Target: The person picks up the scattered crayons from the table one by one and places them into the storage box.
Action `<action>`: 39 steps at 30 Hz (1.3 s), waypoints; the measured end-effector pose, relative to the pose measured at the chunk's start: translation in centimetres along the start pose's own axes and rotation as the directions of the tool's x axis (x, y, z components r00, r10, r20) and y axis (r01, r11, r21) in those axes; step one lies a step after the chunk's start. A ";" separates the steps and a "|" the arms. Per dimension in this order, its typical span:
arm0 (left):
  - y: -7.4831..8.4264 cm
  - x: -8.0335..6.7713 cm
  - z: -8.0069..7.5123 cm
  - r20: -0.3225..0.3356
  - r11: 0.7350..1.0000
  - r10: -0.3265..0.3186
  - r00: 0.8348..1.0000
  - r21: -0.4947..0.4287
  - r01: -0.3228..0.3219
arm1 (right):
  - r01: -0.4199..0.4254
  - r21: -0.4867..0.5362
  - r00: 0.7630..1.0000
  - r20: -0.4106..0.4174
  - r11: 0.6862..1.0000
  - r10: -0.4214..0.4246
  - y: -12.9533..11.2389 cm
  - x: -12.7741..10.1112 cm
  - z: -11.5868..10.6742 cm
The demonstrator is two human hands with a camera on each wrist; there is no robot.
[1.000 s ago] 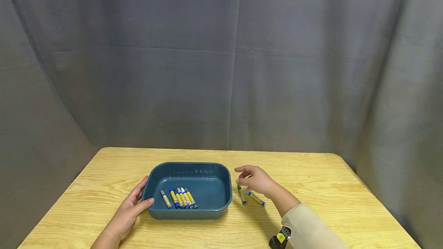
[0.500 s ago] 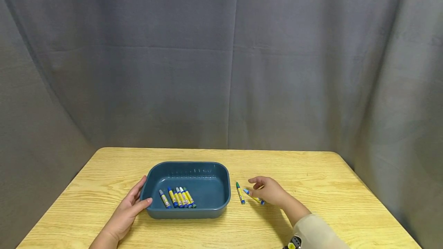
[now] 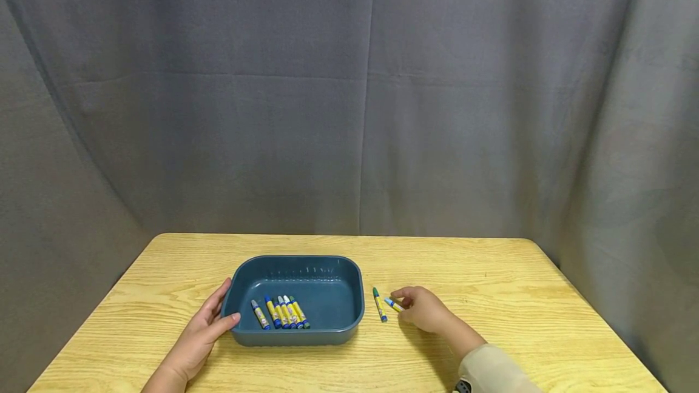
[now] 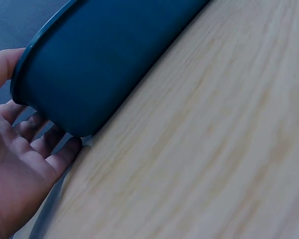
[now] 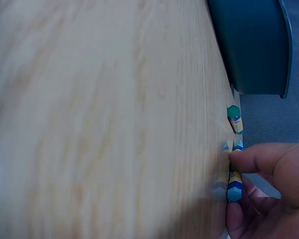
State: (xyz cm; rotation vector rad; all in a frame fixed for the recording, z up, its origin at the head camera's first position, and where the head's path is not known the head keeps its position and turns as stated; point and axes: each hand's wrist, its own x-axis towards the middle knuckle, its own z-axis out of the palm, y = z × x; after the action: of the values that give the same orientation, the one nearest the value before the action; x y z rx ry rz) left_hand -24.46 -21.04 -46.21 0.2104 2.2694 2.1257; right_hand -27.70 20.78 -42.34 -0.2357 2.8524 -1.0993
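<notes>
Head view | left hand (image 3: 198,335) flat against tray (image 3: 297,332) | right hand (image 3: 425,310) seemingly pinches blue crayon (image 3: 393,304) | green crayon (image 3: 379,304) beside

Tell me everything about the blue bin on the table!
The blue bin is a dark teal, plastic-looking tub with rounded corners, a thin rim and smooth walls. It sits upright and open on the wooden table. Several yellow-wrapped crayons lie inside, side by side. The left hand rests against its left end.

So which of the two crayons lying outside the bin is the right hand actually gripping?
The blue-tipped crayon, pinched by the right hand. The green-tipped crayon lies untouched, closer to the bin.
</notes>
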 end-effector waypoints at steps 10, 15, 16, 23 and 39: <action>0.0 0.0 0.0 0.000 1.000 0.013 1.000 -0.010 -0.013 | -0.004 -0.018 1.000 -0.001 1.000 0.004 -0.3 0.2 0.0; -0.1 0.0 -0.1 -0.005 1.000 0.003 1.000 -0.009 -0.003 | -0.020 0.106 1.000 -0.003 0.994 0.020 -0.7 0.4 -0.5; -0.1 0.0 -0.1 -0.006 1.000 0.001 1.000 -0.008 -0.001 | -0.021 0.131 1.000 -0.004 0.991 0.021 -0.9 0.5 -0.6; 0.0 -0.1 -0.1 -0.010 1.000 0.004 1.000 -0.008 -0.005 | -0.071 0.310 0.997 0.027 0.948 0.066 -2.2 1.6 -1.6; 0.1 0.0 0.0 -0.010 1.000 0.002 1.000 -0.007 -0.002 | -0.039 0.562 0.996 0.089 0.826 -0.014 -7.3 3.9 -0.8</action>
State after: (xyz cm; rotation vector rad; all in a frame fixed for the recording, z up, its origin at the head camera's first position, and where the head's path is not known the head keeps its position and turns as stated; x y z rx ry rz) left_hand -24.44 -21.00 -46.14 0.2018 2.2683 2.1399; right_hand -30.83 15.34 -36.92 -0.2128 2.3043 -1.8077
